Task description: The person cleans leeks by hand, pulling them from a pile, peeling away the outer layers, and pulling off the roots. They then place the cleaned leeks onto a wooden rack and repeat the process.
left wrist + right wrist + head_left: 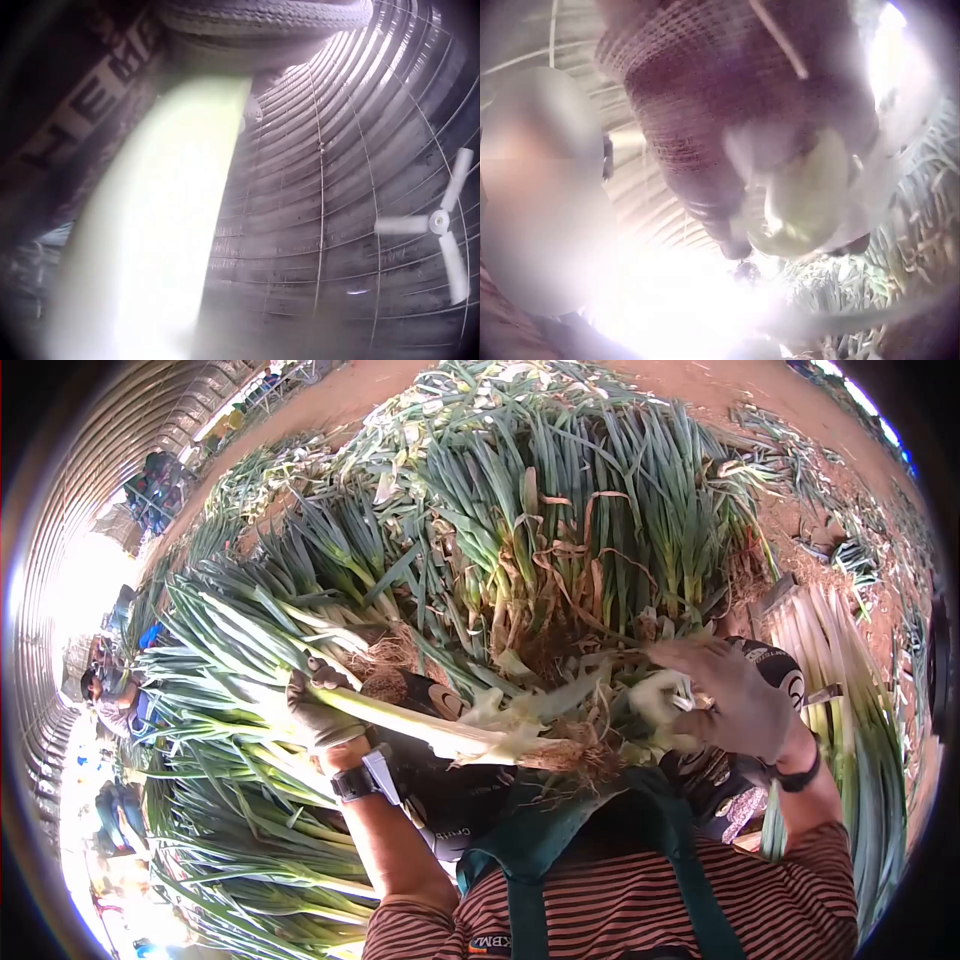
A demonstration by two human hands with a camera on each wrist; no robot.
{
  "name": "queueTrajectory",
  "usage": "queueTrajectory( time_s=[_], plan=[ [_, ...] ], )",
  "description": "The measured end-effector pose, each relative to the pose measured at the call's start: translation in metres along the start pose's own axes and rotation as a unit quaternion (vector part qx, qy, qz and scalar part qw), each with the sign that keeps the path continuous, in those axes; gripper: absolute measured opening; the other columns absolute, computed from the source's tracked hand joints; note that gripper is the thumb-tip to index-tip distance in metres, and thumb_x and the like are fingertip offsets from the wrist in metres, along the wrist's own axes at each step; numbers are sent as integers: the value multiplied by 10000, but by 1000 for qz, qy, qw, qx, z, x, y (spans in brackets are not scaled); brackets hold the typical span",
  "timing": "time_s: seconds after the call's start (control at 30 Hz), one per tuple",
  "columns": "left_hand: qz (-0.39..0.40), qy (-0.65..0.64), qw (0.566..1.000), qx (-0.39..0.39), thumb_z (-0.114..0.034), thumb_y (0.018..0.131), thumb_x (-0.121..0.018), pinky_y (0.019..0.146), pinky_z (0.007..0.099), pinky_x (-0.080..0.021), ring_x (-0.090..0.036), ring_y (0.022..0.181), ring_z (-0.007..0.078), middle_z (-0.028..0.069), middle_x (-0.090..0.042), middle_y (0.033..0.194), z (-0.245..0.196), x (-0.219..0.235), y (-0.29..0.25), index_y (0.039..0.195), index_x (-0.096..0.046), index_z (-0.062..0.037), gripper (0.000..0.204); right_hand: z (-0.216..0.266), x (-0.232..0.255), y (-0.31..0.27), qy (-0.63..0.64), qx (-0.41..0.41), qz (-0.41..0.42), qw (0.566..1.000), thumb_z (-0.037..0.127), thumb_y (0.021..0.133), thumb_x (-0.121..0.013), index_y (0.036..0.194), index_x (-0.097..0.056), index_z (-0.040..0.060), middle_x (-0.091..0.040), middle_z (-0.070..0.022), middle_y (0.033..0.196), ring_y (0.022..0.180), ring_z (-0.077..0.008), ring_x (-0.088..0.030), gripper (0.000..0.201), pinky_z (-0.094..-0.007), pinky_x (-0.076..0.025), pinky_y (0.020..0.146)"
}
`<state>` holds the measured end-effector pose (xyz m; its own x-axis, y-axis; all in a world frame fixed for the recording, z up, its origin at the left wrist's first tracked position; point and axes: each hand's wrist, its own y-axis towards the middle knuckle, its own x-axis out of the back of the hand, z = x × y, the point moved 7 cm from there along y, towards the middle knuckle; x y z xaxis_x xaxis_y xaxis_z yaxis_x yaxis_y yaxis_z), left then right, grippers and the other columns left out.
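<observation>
My gloved left hand [325,710] grips a long green onion [440,736] around its stalk. The onion lies across in front of me, its leaves off to the left and its hairy roots [588,756] above my lap. Loose pale outer layers hang about its white end. In the left wrist view the pale stalk [161,217] fills much of the picture below the glove. My gloved right hand [735,700], blurred, is to the right of the roots. Its fingers curl around a pale, stripped onion layer [806,195] in the right wrist view.
Unpeeled green onions [590,490] stand in a dense bunch ahead, and more lie piled on my left [260,840]. White-stemmed onions [835,690] lie at my right. Leaf scraps [430,420] cover the ground beyond. Other people [120,700] are at the far left.
</observation>
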<state>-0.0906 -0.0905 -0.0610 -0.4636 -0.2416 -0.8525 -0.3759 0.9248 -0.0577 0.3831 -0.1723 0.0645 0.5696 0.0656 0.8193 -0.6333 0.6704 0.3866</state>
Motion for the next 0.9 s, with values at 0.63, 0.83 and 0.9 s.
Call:
queueTrajectory(
  time_s=[0.63,0.83,0.9],
  plan=[
    [114,-161,980,-2,-286,957,-540,542,229,-424,-463,603,115,81,-548,838,20,-35,-25,1068,-512,52,357,66,-196,66,655,-121,431,609,710,849,-475,1408,-318,-42,-601,-86,1024,905,-141,-599,950,-271,-483,823],
    [14,-103,994,40,-336,949,-494,536,265,-436,-467,620,142,91,-548,822,21,7,1,1026,-514,43,388,41,-190,36,605,-97,240,753,616,953,-378,992,-550,-15,-612,-122,875,680,-238,-569,655,-356,-461,670],
    [-14,-36,999,35,-339,937,-496,530,269,-456,-493,608,147,102,-590,840,19,9,0,1041,-533,51,406,48,-165,36,494,-74,258,827,660,931,-358,990,-551,-18,-594,-156,858,685,-277,-577,707,-378,-462,669]
  ],
)
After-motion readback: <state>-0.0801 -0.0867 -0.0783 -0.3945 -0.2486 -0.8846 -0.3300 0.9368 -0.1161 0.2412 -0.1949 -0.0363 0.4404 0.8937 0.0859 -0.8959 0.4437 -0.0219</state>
